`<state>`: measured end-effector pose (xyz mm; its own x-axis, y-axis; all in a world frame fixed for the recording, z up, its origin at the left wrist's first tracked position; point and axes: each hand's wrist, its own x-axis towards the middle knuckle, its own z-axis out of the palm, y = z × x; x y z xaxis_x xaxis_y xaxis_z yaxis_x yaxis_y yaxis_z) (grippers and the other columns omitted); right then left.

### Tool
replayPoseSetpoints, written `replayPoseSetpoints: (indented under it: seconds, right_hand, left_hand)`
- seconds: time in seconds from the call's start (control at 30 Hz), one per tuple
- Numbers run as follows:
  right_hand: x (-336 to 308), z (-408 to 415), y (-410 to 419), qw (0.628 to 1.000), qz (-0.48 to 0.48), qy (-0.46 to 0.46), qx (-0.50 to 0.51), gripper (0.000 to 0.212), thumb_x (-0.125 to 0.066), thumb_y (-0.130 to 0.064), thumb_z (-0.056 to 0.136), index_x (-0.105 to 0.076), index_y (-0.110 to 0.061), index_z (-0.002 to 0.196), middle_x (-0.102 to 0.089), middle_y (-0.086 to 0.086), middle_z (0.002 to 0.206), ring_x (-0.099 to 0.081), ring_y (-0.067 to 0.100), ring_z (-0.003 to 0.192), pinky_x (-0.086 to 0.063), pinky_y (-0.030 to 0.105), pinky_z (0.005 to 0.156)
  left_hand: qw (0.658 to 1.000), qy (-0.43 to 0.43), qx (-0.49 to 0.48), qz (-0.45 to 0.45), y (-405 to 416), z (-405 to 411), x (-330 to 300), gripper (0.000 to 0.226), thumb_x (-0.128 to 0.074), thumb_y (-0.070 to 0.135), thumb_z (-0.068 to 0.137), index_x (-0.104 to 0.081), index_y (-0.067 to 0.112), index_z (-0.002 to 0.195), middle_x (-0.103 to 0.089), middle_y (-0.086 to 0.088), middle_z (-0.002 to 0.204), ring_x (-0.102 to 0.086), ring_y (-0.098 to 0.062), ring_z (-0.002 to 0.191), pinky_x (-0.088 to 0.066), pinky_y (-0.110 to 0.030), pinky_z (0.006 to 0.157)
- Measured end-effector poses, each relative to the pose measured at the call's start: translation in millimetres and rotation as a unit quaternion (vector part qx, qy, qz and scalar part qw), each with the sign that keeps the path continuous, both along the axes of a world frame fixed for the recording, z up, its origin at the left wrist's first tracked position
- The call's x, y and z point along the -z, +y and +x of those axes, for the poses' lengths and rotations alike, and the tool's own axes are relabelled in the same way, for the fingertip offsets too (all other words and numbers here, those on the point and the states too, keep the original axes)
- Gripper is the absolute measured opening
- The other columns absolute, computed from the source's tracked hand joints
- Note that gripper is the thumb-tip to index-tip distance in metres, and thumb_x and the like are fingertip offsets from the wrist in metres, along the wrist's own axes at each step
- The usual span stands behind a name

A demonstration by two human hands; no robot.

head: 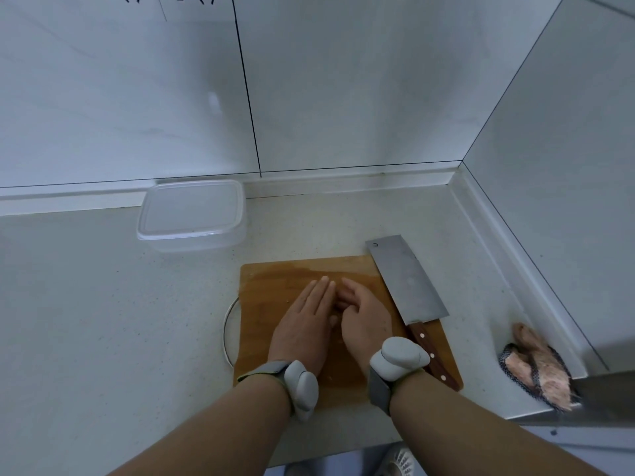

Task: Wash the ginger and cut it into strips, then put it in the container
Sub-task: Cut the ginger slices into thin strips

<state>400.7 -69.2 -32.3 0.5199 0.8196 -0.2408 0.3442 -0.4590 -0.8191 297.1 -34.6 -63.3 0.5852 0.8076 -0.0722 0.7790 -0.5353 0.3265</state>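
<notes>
Hands [335, 314] together on board [271, 286].

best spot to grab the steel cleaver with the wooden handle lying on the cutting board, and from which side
Take the steel cleaver by its riveted wooden handle, coming from the near right. The handle points toward the person on the wooden cutting board's right edge, beside the right hand; the blade points away.

brown wooden board [275, 304]; steel-grey cleaver [405, 276], red-brown handle; clear container [190, 214]; pink cloth [536, 365].
</notes>
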Motion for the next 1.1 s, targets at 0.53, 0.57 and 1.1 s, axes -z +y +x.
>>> replayPoseSetpoints:
  seconds: [0.53, 0.57, 1.1]
  right_hand:
    - [-7, 50, -43, 0.942, -0.129, -0.311, 0.011, 0.037, -0.049, -0.027, 0.099, -0.043, -0.027, 0.135, -0.047, -0.004, 0.134, -0.046, 0.016, 0.120, -0.040, 0.027, 0.094]
    - [-7, 51, -47, 0.938, -0.145, -0.314, 0.012, 0.038, -0.050, -0.030, 0.099, -0.042, -0.028, 0.135, -0.046, -0.004, 0.134, -0.045, 0.016, 0.120, -0.041, 0.027, 0.094]
    - [-8, 51, -60, 0.965, -0.095, -0.238, 0.055, 0.024, -0.057, -0.023, 0.091, -0.048, -0.022, 0.113, -0.043, 0.000, 0.102, -0.049, 0.012, 0.069, -0.040, 0.021, 0.057]
  left_hand:
    - [0.995, 0.068, 0.063, 0.033, 21, 12, 3, 0.054, -0.019, 0.037, 0.104, 0.002, 0.024, 0.152, 0.006, 0.010, 0.159, 0.006, -0.011, 0.146, -0.009, -0.028, 0.119]
    - [0.995, 0.072, 0.067, 0.028, 23, 13, 5, 0.054, -0.019, 0.037, 0.104, 0.001, 0.023, 0.152, 0.004, 0.010, 0.160, 0.005, -0.011, 0.146, -0.010, -0.028, 0.119]
    - [0.994, -0.108, 0.003, -0.010, 8, -5, -2, 0.054, -0.028, 0.046, 0.100, -0.020, 0.028, 0.150, -0.016, 0.012, 0.157, -0.010, -0.008, 0.145, -0.009, -0.025, 0.116]
